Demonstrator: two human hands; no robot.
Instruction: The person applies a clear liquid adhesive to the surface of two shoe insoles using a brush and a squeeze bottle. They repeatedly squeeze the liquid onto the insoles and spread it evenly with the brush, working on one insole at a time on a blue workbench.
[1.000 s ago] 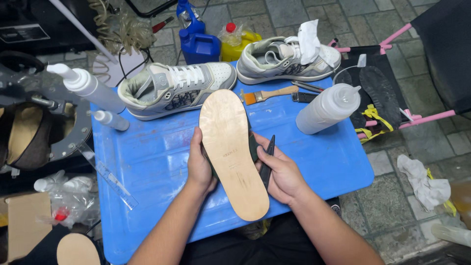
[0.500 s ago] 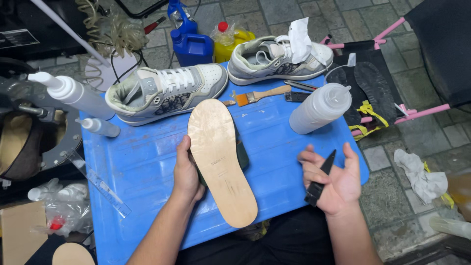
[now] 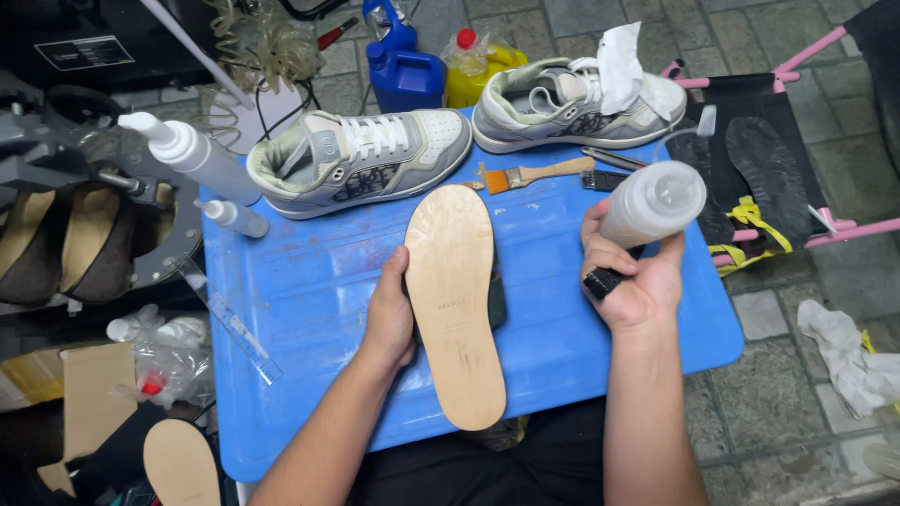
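My left hand [image 3: 391, 314] grips the left edge of a tan insole [image 3: 456, 300], held flat over the blue table [image 3: 309, 290] with a darker piece partly hidden under it. My right hand [image 3: 636, 276] is wrapped around a translucent squeeze bottle [image 3: 652, 202] lying tilted at the table's right side, and a black tool [image 3: 605, 279] sticks out between its fingers. Two grey and white sneakers [image 3: 361, 157] [image 3: 577, 108] stand along the table's far edge. A wooden-handled brush [image 3: 536, 173] lies between them.
A large squeeze bottle [image 3: 192, 155] and a small one [image 3: 234, 217] lie at the table's left. A blue jug [image 3: 405, 67] and a yellow bottle [image 3: 473, 66] stand behind. Black soles [image 3: 773, 169] rest on a pink-framed stand at right. Another insole [image 3: 183, 461] lies bottom left.
My right hand left the insole, swung out to the right with the black tool, then reached forward and closed on the squeeze bottle. My left hand keeps holding the insole.
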